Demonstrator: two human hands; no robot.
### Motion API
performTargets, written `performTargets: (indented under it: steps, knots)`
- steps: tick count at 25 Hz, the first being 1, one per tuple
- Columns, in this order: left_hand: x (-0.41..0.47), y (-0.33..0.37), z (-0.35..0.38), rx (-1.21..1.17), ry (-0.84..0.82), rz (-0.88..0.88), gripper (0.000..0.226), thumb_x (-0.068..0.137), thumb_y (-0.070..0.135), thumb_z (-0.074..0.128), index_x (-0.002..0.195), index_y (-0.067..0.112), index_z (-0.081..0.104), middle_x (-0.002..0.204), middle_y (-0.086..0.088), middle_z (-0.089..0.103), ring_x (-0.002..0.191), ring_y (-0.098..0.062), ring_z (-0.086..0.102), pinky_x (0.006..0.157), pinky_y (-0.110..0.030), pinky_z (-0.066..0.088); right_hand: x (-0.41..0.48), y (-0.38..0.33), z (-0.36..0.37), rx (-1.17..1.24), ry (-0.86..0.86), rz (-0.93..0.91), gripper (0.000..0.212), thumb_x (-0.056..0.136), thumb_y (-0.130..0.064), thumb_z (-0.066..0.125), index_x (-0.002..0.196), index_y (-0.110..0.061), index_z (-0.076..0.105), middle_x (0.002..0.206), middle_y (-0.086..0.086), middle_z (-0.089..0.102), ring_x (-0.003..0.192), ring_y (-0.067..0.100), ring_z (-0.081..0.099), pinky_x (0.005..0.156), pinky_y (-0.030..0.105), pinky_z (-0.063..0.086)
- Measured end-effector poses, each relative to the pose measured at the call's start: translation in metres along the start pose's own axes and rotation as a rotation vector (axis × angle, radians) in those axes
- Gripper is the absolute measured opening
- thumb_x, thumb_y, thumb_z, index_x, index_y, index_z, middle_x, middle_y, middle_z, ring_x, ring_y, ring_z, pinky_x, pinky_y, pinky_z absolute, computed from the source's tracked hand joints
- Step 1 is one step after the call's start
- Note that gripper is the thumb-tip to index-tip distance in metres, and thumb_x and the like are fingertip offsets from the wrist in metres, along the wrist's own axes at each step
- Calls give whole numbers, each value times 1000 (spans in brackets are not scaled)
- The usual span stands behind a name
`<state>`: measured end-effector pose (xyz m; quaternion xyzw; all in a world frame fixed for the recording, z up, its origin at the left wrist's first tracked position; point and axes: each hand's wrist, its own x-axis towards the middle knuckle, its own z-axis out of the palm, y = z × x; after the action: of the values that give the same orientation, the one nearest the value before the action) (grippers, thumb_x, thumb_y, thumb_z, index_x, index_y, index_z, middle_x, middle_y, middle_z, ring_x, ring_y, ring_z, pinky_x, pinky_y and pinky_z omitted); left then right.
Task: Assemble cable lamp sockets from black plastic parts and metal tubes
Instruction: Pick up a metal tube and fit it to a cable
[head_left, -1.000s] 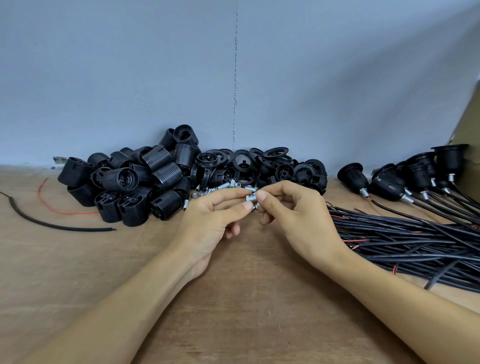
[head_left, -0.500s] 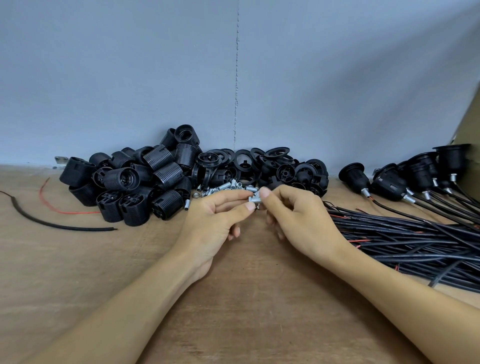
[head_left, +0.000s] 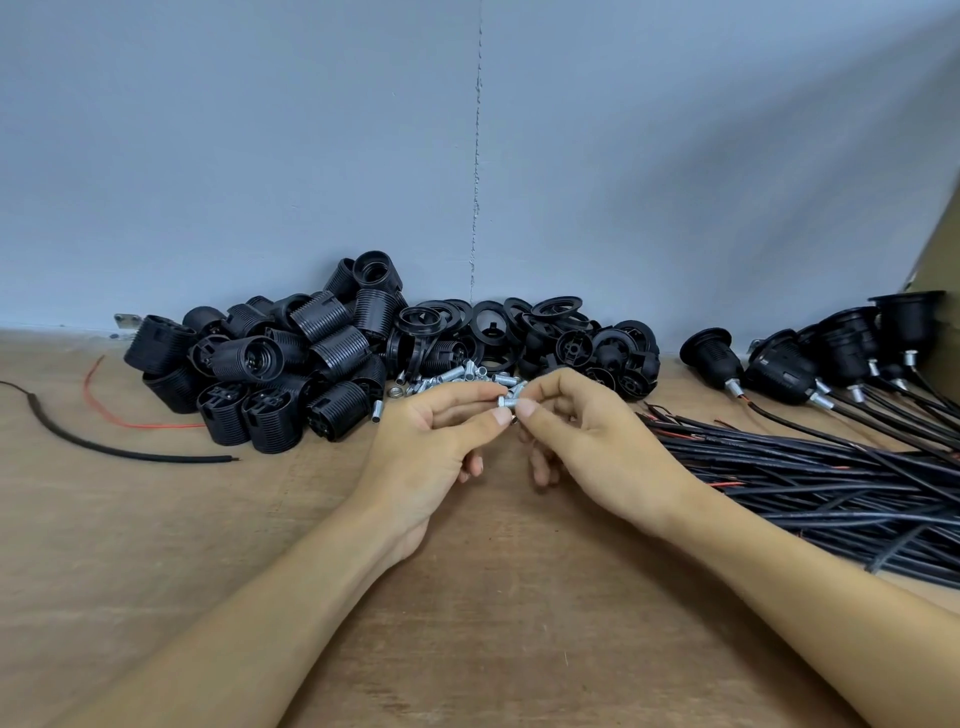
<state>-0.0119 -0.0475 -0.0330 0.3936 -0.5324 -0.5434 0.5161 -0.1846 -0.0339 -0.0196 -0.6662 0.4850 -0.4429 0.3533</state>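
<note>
My left hand (head_left: 436, 447) and my right hand (head_left: 587, 436) meet fingertip to fingertip above the wooden table (head_left: 467, 597). Between them they pinch a small threaded metal tube (head_left: 510, 401). Just behind lies a heap of loose metal tubes (head_left: 452, 378). Black ribbed socket bodies (head_left: 270, 374) are piled at the back left, black rings and caps (head_left: 545, 332) at the back centre. Sockets fitted with cables (head_left: 810, 358) lie at the back right, their black cables (head_left: 810, 473) fanning toward the right edge.
A grey wall (head_left: 467, 156) closes off the back of the table. A loose black cable piece (head_left: 119, 452) and a thin red wire (head_left: 130, 421) lie at the left. A cardboard edge (head_left: 940, 254) rises at the far right.
Both hands have stayed at the same spot, with small shifts of the fingertips on the metal tube. The piles have not moved.
</note>
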Motion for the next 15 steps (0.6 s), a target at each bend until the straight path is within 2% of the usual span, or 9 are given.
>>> performTargets:
  steps: [2, 3, 5, 6, 9, 10, 12, 13, 15]
  knots:
    - [0, 0, 0, 18, -4, -1, 18, 85, 15, 80, 94, 30, 81, 96, 4, 79, 48, -5, 52, 48, -15, 42, 1, -1, 0, -6, 16, 55, 42, 102, -52, 45, 88, -16, 61, 69, 12, 66, 46, 19, 57, 50, 26, 45]
    - [0, 0, 0, 19, -5, 1, 18, 85, 15, 80, 94, 30, 81, 96, 4, 79, 48, -5, 52, 48, -15, 42, 1, -1, 0, 21, 10, 76, 41, 102, -54, 44, 92, -17, 60, 71, 8, 68, 46, 19, 57, 49, 26, 44]
    - [0, 0, 0, 4, -2, 0, 17, 84, 14, 80, 94, 28, 81, 95, 3, 80, 47, -5, 51, 48, -15, 42, 1, -1, 0, 61, -23, 68, 24, 102, -42, 52, 102, -18, 58, 79, 1, 67, 48, 19, 59, 49, 25, 45]
    - [0, 0, 0, 0, 1, -2, 17, 84, 14, 80, 94, 27, 81, 95, 3, 80, 47, -5, 52, 47, -15, 42, 0, -1, 0, 46, -25, 64, 22, 102, -38, 54, 102, -16, 58, 77, 0, 66, 45, 18, 58, 46, 24, 43]
    - [0, 1, 0, 11, 1, -2, 18, 84, 14, 80, 93, 29, 81, 95, 4, 79, 47, -5, 51, 48, -15, 43, 0, -2, 1, 41, -25, 127, 50, 101, -56, 43, 94, -10, 61, 69, 6, 67, 33, 17, 48, 38, 19, 35]
    - [0, 1, 0, 13, -2, 1, 18, 84, 14, 80, 92, 30, 81, 95, 5, 79, 47, -5, 51, 48, -15, 43, -1, -4, 0, 85, -27, 150, 47, 101, -56, 44, 99, -11, 60, 73, 7, 68, 34, 18, 49, 38, 20, 36]
    - [-1, 1, 0, 19, -2, 1, 19, 84, 14, 80, 92, 31, 81, 95, 5, 79, 47, -5, 51, 48, -15, 43, -2, -5, 0, 133, -45, 146, 31, 102, -43, 53, 104, -11, 56, 78, 5, 67, 37, 19, 53, 38, 22, 38]
    - [-1, 1, 0, 26, 1, 0, 19, 84, 14, 81, 92, 32, 81, 96, 5, 79, 47, -5, 52, 49, -15, 43, -2, -5, 0, 117, -44, 142, 33, 102, -42, 52, 100, -9, 56, 74, 6, 65, 36, 19, 52, 37, 23, 37]
    - [-1, 1, 0, 41, 6, -3, 21, 83, 15, 81, 93, 33, 81, 96, 7, 79, 48, -5, 52, 49, -15, 44, -1, -5, 1, 97, -30, 167, 50, 101, -54, 45, 89, -7, 56, 65, 8, 62, 34, 19, 49, 36, 22, 35]
